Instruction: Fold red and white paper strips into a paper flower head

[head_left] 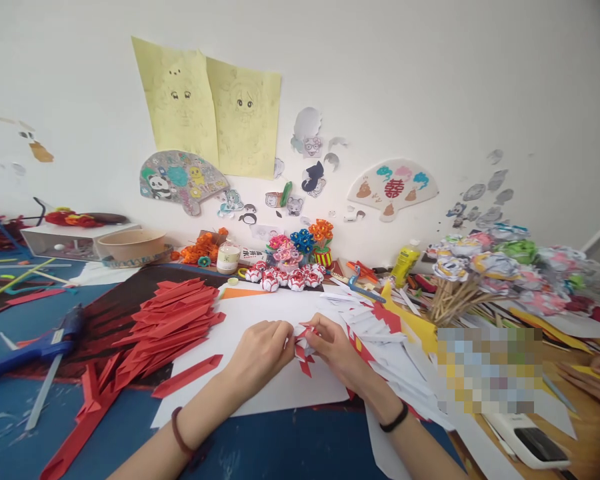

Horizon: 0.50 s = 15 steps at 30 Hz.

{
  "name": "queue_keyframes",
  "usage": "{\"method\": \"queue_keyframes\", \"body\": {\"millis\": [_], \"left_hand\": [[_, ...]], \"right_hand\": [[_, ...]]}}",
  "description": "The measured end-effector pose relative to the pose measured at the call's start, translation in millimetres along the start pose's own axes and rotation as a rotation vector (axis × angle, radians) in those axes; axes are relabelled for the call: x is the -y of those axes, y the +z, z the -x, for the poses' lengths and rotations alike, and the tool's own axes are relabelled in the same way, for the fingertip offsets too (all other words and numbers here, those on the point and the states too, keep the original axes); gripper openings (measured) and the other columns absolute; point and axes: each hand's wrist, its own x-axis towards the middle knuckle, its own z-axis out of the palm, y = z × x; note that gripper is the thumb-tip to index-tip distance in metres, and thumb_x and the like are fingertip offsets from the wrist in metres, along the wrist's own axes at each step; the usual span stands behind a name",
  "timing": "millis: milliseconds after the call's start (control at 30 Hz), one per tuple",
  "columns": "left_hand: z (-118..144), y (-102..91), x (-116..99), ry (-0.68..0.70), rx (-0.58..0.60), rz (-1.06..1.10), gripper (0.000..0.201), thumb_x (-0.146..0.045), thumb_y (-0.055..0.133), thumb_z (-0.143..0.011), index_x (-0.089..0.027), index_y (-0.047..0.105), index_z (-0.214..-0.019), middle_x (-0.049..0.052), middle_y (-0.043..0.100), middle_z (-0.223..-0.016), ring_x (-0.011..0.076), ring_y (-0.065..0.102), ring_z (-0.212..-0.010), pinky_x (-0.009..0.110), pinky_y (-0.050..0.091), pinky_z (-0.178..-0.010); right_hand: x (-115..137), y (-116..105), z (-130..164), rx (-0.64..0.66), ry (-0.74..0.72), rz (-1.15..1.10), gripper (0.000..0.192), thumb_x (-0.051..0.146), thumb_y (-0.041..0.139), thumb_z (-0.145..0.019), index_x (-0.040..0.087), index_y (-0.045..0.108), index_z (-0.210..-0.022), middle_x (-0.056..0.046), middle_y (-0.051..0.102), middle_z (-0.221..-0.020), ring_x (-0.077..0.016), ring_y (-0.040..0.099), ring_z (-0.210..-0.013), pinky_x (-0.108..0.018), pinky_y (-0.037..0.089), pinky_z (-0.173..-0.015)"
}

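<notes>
Between my two hands is a small red-and-white folded paper flower (304,343), held above a sheet of white paper (275,393). My left hand (266,350) pinches its left side with curled fingers. On the right side, the thumb and fingers of my right hand (336,347) grip it, and a red paper tip hangs below. Left of my hands lies a pile of folded red paper strips (173,327). Folded white strips (380,333) lie to the right. Several finished red-and-white paper flowers (296,279) sit in a cluster beyond the sheet.
A blue glue gun (55,343) lies at the left. A beige bowl (133,245) and yellow bottle (405,262) stand near the wall. At the right are paper flowers on sticks (480,270), a white device (530,443) and another person's hand (593,377).
</notes>
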Motion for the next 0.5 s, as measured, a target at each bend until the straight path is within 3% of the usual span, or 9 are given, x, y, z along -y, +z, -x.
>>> {"method": "queue_keyframes", "body": {"millis": [200, 300, 367, 500], "left_hand": [[2, 1.4, -4, -0.01, -0.087, 0.054, 0.02, -0.013, 0.043, -0.09, -0.019, 0.048, -0.072, -0.003, 0.051, -0.055, 0.0121, 0.047, -0.048, 0.024, 0.033, -0.05], [1, -8.4, -4, -0.013, 0.009, 0.305, 0.015, -0.016, 0.046, -0.091, -0.018, 0.052, -0.078, -0.003, 0.056, -0.062, 0.01, 0.049, -0.053, 0.021, 0.037, -0.054], [-2, -17.8, -4, -0.028, 0.136, 0.515, 0.01, -0.021, 0.049, -0.094, -0.019, 0.056, -0.086, -0.003, 0.06, -0.068, 0.0084, 0.051, -0.057, 0.019, 0.04, -0.058], [-11, -30.9, -4, -0.175, 0.078, 0.678, 0.013, -0.024, 0.049, -0.096, -0.019, 0.061, -0.094, 0.001, 0.063, -0.08, 0.0101, 0.053, -0.067, 0.021, 0.042, -0.063]], "right_hand": [[-1, 1, 0, 0.036, 0.013, -0.102, 0.03, 0.04, 0.071, -0.083, 0.018, 0.051, -0.08, 0.004, 0.048, -0.069, -0.0088, 0.042, -0.06, -0.022, 0.039, -0.056], [-1, 0, -1, 0.052, 0.039, -0.154, 0.027, 0.043, 0.067, -0.085, 0.018, 0.057, -0.088, 0.002, 0.052, -0.072, -0.0103, 0.048, -0.061, -0.024, 0.042, -0.059], [1, -2, -2, 0.069, 0.044, -0.177, 0.029, 0.046, 0.061, -0.089, 0.017, 0.061, -0.094, 0.0, 0.056, -0.075, -0.0113, 0.051, -0.062, -0.025, 0.043, -0.06], [3, -3, -2, 0.22, 0.133, -0.193, 0.039, 0.049, 0.051, -0.093, 0.013, 0.064, -0.089, -0.006, 0.063, -0.077, -0.0107, 0.051, -0.054, -0.024, 0.038, -0.051]]}}
